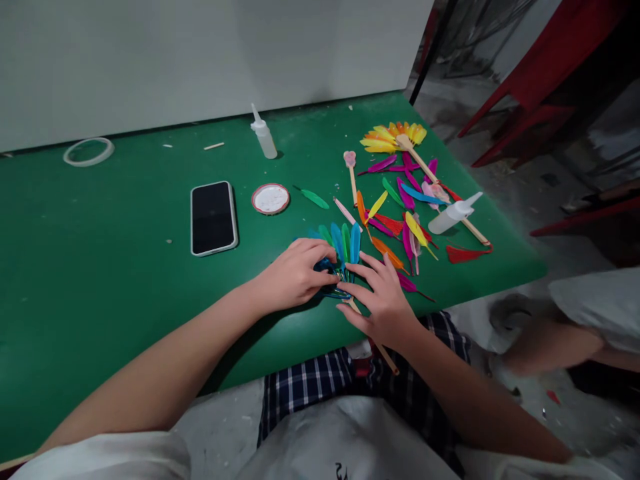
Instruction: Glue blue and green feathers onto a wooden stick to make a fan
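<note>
A fan of blue and green feathers (355, 245) lies at the table's near edge, its wooden handle (387, 359) jutting out past the edge toward my lap. My left hand (300, 275) is closed over the fan's left side, thumb and fingers pinched at the feather bases; its fingertips are partly hidden. On the right side, my right hand (384, 303) has its fingers stretched and apart, the tips resting on the feather stems and near the top of the handle. Several loose feathers (387, 253) in orange, magenta and yellow lie just beyond my right hand.
Behind are a phone (214, 219), a round lid with white residue (271, 199), an upright glue bottle (264, 137) and a tape ring (89, 153). At right are a yellow feather fan (385, 139), a tilted glue bottle (454, 215) and a red tassel (467, 253). Another person's arm (555, 343) is nearby.
</note>
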Action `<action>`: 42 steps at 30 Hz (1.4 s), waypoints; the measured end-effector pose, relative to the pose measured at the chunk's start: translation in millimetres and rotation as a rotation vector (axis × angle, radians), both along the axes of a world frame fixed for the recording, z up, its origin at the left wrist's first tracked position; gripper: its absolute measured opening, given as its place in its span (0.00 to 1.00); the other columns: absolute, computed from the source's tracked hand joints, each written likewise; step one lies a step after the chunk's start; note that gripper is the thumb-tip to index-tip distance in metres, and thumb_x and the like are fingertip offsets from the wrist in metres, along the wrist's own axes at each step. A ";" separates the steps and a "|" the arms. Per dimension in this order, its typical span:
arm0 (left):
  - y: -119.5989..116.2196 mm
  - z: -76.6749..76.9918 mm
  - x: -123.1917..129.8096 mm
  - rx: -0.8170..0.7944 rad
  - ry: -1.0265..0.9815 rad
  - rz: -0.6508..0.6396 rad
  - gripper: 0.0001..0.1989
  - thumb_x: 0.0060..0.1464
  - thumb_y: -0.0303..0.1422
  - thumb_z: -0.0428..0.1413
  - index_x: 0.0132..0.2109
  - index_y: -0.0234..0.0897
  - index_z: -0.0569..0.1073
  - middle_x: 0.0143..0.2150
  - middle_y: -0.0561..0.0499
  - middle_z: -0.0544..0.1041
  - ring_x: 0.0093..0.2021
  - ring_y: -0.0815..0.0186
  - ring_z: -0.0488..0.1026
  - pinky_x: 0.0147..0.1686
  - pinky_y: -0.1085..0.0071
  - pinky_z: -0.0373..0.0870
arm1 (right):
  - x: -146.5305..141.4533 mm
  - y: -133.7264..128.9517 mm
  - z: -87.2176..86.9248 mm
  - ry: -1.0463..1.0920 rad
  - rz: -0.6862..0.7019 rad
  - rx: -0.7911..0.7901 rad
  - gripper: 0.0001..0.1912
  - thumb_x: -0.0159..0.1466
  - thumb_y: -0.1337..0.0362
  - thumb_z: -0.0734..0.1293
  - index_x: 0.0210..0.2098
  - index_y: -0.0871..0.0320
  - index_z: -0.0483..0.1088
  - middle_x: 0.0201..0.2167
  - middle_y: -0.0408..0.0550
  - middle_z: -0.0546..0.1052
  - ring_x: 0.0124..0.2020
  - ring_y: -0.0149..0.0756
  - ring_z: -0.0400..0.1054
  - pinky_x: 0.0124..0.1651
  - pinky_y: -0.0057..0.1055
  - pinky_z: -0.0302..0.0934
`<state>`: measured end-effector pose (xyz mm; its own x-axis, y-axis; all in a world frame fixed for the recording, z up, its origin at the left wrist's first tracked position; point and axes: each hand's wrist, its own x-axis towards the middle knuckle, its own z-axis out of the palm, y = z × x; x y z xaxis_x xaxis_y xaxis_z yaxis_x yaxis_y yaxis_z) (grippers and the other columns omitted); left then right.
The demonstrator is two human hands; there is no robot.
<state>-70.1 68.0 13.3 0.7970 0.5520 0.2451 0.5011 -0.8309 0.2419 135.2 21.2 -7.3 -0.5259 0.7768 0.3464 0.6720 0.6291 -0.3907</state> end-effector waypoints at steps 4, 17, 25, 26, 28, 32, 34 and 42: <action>0.0 1.7 1.1 -0.013 0.000 -0.004 0.10 0.54 0.29 0.48 0.39 0.43 0.73 0.43 0.47 0.68 0.49 0.60 0.62 0.46 0.60 0.57 | -0.2 0.3 -0.2 0.003 -0.004 0.003 0.14 0.57 0.58 0.62 0.40 0.54 0.70 0.48 0.49 0.68 0.58 0.45 0.50 0.59 0.53 0.37; 0.2 2.8 2.7 -0.030 -0.012 -0.007 0.09 0.54 0.30 0.49 0.38 0.41 0.74 0.43 0.46 0.68 0.49 0.59 0.61 0.46 0.60 0.58 | -0.8 0.4 -1.2 0.010 -0.001 0.005 0.13 0.57 0.59 0.62 0.39 0.54 0.70 0.47 0.49 0.69 0.57 0.44 0.51 0.59 0.54 0.37; 0.4 4.0 2.8 -0.016 0.000 -0.013 0.10 0.55 0.31 0.48 0.37 0.41 0.74 0.43 0.45 0.68 0.49 0.59 0.61 0.46 0.60 0.58 | -1.6 0.6 0.1 0.012 -0.002 -0.004 0.13 0.57 0.58 0.61 0.40 0.54 0.70 0.47 0.49 0.69 0.57 0.44 0.52 0.59 0.54 0.38; 0.1 3.6 2.6 -0.013 0.000 -0.014 0.10 0.55 0.31 0.48 0.38 0.41 0.74 0.43 0.46 0.68 0.49 0.59 0.61 0.46 0.60 0.58 | -1.7 0.7 -0.2 0.013 -0.003 -0.004 0.13 0.57 0.58 0.61 0.40 0.54 0.70 0.47 0.49 0.69 0.57 0.44 0.52 0.59 0.54 0.38; -1.2 2.8 2.5 -0.007 0.001 -0.012 0.11 0.55 0.30 0.48 0.39 0.41 0.74 0.43 0.46 0.68 0.50 0.59 0.61 0.46 0.60 0.58 | -1.6 0.9 -0.5 0.015 -0.003 -0.005 0.13 0.57 0.59 0.61 0.40 0.54 0.70 0.47 0.49 0.69 0.57 0.44 0.51 0.59 0.54 0.38; -4.4 1.2 2.2 0.025 -0.010 -0.011 0.12 0.53 0.27 0.47 0.41 0.41 0.73 0.42 0.46 0.69 0.50 0.59 0.61 0.46 0.60 0.59 | -0.3 1.3 -1.1 0.016 0.012 0.001 0.14 0.57 0.59 0.62 0.41 0.54 0.70 0.48 0.50 0.68 0.58 0.45 0.50 0.59 0.53 0.39; -4.1 0.0 0.1 0.046 -0.023 -0.006 0.13 0.52 0.26 0.48 0.42 0.41 0.72 0.41 0.46 0.70 0.48 0.60 0.62 0.45 0.60 0.59 | 0.4 1.3 -1.9 0.013 0.019 0.006 0.14 0.57 0.59 0.62 0.41 0.55 0.70 0.48 0.50 0.68 0.58 0.45 0.50 0.59 0.53 0.40; 5.3 -5.4 -16.5 0.211 -0.221 0.288 0.14 0.50 0.23 0.47 0.41 0.40 0.73 0.40 0.47 0.70 0.44 0.62 0.64 0.43 0.60 0.60 | 1.7 1.0 -3.6 0.030 0.042 0.025 0.16 0.56 0.58 0.63 0.43 0.55 0.69 0.48 0.51 0.68 0.57 0.46 0.50 0.58 0.52 0.44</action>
<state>-86.6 73.3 7.9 0.5332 0.6640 0.5242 0.6750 -0.7074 0.2094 136.9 22.2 -10.9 -0.5472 0.7451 0.3814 0.6329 0.6665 -0.3941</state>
